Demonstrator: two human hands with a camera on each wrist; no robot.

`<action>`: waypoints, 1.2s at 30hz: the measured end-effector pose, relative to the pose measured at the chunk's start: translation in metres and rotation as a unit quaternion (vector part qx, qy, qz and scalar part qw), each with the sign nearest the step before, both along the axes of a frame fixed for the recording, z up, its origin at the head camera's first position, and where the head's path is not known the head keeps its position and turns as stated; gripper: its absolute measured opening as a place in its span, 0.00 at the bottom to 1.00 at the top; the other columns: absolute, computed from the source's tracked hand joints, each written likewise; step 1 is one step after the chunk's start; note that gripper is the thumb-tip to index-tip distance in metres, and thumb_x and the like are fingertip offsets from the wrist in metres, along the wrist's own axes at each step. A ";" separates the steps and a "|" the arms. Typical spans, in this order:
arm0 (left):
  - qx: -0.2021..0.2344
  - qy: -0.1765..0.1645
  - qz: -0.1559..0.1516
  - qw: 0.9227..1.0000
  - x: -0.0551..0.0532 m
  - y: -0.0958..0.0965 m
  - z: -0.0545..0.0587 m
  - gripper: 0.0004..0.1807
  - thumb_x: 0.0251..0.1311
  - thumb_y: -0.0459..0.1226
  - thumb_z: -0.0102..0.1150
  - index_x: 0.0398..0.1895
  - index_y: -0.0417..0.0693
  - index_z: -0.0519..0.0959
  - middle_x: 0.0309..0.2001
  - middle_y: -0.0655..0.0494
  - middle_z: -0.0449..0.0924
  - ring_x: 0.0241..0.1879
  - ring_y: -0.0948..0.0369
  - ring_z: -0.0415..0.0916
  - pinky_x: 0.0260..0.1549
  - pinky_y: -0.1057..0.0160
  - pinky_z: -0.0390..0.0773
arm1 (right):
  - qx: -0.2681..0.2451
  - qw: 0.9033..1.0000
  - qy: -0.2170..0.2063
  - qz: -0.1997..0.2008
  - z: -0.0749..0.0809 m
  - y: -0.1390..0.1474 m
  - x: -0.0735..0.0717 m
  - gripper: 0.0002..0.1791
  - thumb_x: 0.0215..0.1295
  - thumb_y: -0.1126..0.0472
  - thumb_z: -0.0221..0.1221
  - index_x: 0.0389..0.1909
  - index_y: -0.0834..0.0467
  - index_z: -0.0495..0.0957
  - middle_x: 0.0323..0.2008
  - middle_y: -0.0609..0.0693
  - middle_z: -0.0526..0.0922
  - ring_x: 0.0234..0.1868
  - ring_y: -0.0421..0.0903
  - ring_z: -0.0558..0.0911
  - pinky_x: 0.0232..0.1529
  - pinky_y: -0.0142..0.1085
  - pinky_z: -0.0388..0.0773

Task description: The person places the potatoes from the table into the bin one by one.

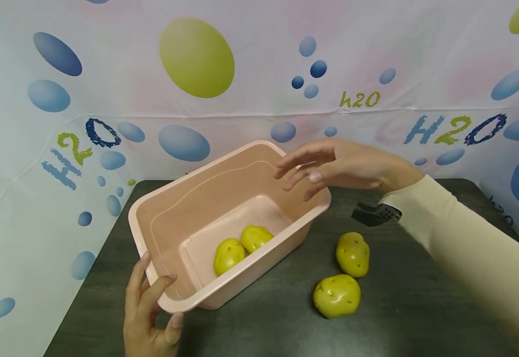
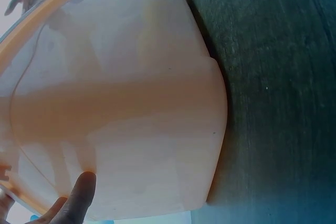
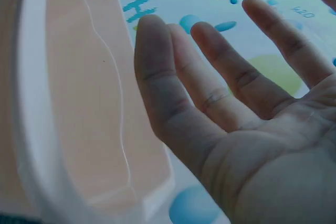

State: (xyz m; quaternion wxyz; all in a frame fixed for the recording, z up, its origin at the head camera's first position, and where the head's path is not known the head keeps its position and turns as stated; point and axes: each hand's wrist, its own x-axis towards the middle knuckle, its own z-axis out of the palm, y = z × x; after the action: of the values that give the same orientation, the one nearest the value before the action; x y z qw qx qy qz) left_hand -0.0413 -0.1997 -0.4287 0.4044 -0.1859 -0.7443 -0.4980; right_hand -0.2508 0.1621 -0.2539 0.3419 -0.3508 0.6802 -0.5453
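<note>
A pink plastic basin point(image 1: 259, 277) stands at a slant on the dark table, with two yellow potatoes point(image 1: 229, 256) inside. My left hand point(image 1: 150, 310) holds its near left corner, fingers over the rim and thumb outside. In the left wrist view the thumb point(image 2: 81, 198) lies against the basin's outer wall point(image 2: 142, 103). My right hand point(image 1: 337, 163) hovers over the basin's far right end, its fingers spread and holding nothing; in the right wrist view its palm point(image 3: 278, 166) is bare. Two more yellow potatoes, one farther point(image 1: 352, 254) and one nearer point(image 1: 337, 296), lie right of the basin.
A dark wooden table point(image 1: 277, 322) carries everything. Behind and to the left hangs a white sheet point(image 1: 250, 64) printed with blue and green ovals and H2O lettering. A black device point(image 1: 375, 214) sits at the right wrist, below the beige sleeve point(image 1: 460, 238).
</note>
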 end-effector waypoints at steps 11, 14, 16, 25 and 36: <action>-0.002 -0.002 0.000 1.000 0.001 0.000 0.000 0.24 0.69 0.42 0.64 0.51 0.25 0.79 0.78 0.36 0.61 0.66 0.61 0.74 0.48 0.77 0.81 | -0.053 0.998 0.030 -0.002 -0.014 0.064 0.020 0.25 0.77 0.69 0.52 0.73 0.59 0.72 0.72 0.53 0.76 0.68 0.53 0.79 0.60 0.55 0.85; -0.001 -0.009 0.002 1.000 0.002 0.001 0.000 0.24 0.70 0.42 0.64 0.52 0.26 0.79 0.78 0.36 0.61 0.67 0.62 0.74 0.49 0.77 0.81 | -0.056 0.998 0.028 -0.008 -0.021 0.077 0.026 0.25 0.78 0.70 0.50 0.74 0.60 0.70 0.72 0.53 0.75 0.68 0.52 0.79 0.61 0.53 0.84; 0.000 -0.008 0.002 1.000 0.001 0.001 0.000 0.24 0.70 0.42 0.64 0.52 0.25 0.79 0.78 0.36 0.61 0.67 0.61 0.74 0.49 0.77 0.81 | -0.066 0.998 0.023 -0.007 -0.027 0.085 0.030 0.26 0.79 0.71 0.49 0.75 0.62 0.68 0.73 0.53 0.74 0.68 0.52 0.79 0.62 0.54 0.83; 0.001 -0.006 0.001 1.000 0.001 0.001 0.000 0.24 0.70 0.42 0.64 0.52 0.25 0.79 0.78 0.35 0.61 0.67 0.61 0.74 0.50 0.77 0.80 | -0.085 0.996 0.012 -0.020 -0.060 0.119 0.046 0.27 0.79 0.72 0.47 0.77 0.66 0.62 0.74 0.54 0.72 0.68 0.52 0.78 0.65 0.54 0.81; -0.002 -0.007 0.005 1.000 0.002 0.002 0.000 0.25 0.71 0.43 0.63 0.52 0.25 0.79 0.78 0.36 0.61 0.66 0.62 0.75 0.50 0.77 0.81 | -0.121 0.992 0.006 -0.031 -0.091 0.145 0.061 0.28 0.80 0.72 0.44 0.78 0.67 0.58 0.77 0.56 0.69 0.71 0.51 0.76 0.66 0.51 0.81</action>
State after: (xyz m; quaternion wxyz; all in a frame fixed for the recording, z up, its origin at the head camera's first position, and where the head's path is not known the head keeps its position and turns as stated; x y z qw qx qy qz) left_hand -0.0392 -0.1982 -0.4287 0.4012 -0.1800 -0.7489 -0.4958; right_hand -0.1899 0.3075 -0.3448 0.2757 -0.3715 0.6218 -0.6319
